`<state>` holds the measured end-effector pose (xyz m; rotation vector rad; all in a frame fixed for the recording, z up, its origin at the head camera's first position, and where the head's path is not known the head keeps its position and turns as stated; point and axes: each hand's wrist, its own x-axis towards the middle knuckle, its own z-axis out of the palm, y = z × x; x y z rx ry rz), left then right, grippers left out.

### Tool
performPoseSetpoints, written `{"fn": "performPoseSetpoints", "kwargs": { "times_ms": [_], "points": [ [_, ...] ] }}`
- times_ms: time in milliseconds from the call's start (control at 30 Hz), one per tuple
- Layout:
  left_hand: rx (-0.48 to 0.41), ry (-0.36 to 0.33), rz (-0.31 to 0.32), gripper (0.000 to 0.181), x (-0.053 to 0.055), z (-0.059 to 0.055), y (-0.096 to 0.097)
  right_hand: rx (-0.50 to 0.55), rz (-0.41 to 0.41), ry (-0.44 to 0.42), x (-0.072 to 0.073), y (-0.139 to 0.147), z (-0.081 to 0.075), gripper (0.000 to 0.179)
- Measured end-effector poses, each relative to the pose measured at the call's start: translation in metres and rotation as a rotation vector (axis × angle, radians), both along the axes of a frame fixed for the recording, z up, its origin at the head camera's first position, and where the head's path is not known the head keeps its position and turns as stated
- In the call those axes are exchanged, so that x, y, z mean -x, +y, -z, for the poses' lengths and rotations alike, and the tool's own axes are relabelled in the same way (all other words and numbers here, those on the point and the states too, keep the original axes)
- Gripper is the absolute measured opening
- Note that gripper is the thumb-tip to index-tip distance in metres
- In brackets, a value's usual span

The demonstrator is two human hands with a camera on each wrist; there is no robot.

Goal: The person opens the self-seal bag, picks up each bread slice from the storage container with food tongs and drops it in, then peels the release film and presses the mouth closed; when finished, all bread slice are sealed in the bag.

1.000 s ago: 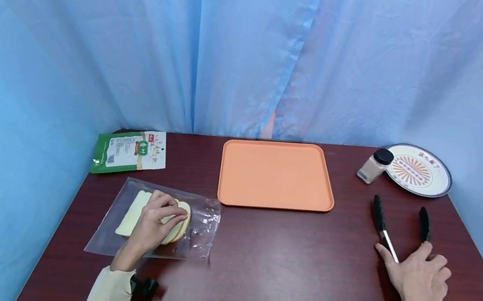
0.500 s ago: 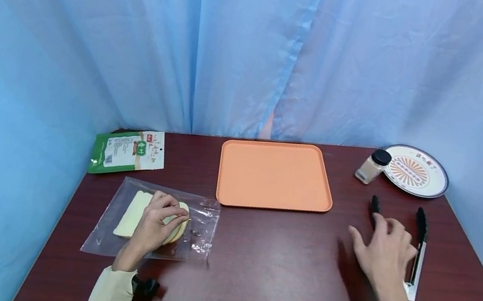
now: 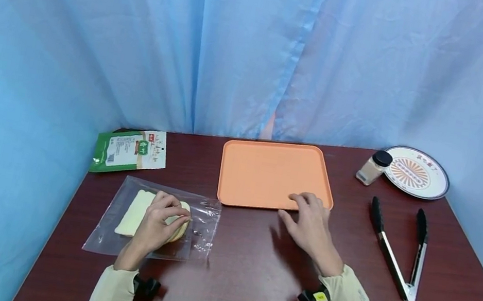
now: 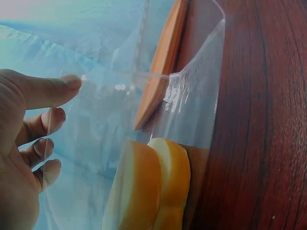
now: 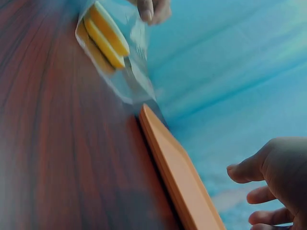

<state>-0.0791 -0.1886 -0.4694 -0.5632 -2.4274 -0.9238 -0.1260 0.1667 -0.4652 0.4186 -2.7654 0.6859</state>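
A clear plastic bag (image 3: 204, 225) lies on the left of the table with bread slices (image 3: 130, 217) inside. My left hand (image 3: 155, 223) is over it, thumb and index finger pinching the bag's upper film, which the left wrist view shows lifted above the bread slices (image 4: 172, 177). Above the near right corner of the orange tray (image 3: 266, 175) hovers my right hand (image 3: 311, 228), fingers spread and holding nothing. Metal tongs (image 3: 397, 267) with black tips lie spread apart on the right side.
At the back left is a green and white packet (image 3: 129, 152). A spice jar (image 3: 373, 167) with a black lid stands beside a patterned plate (image 3: 421, 172) at the back right. Blue curtains (image 3: 247, 52) hang behind the dark wooden table (image 3: 247, 266).
My right hand has left the tongs and travelled left to the tray's near right corner. The tongs stay on the table. My left hand keeps its place at the bag.
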Motion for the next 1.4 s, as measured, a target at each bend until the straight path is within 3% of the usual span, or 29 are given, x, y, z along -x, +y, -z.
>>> {"fn": "performPoseSetpoints", "kwargs": {
  "times_ms": [300,500,667,867,1133,1200,1300,1400],
  "points": [
    [0.024,-0.048,-0.009,0.023,-0.003,-0.004,0.001,0.025,-0.099,-0.076,0.009,-0.052,-0.007,0.039],
    [0.092,-0.131,0.003,0.019,0.006,-0.021,-0.005,0.031,-0.154,-0.157,0.017,-0.079,-0.006,0.034],
    [0.176,-0.239,0.013,0.017,0.025,-0.042,-0.008,0.026,-0.173,-0.219,0.024,-0.096,-0.001,0.033],
    [0.245,-0.386,0.094,0.019,0.052,-0.059,-0.003,0.049,-0.207,-0.246,0.027,-0.111,0.004,0.031],
    [0.342,-0.732,0.260,0.031,0.094,-0.045,0.009,0.077,-0.220,-0.258,0.032,-0.115,0.019,0.032],
    [0.365,-0.812,0.273,0.034,0.101,-0.043,0.012,0.082,-0.229,-0.250,0.036,-0.118,0.019,0.031],
    [0.399,-0.893,0.273,0.035,0.109,-0.041,0.017,0.082,-0.242,-0.250,0.042,-0.123,0.018,0.030],
    [0.423,-0.916,0.270,0.030,0.115,-0.038,0.019,0.069,-0.259,-0.252,0.047,-0.127,0.017,0.028]
  ]
}}
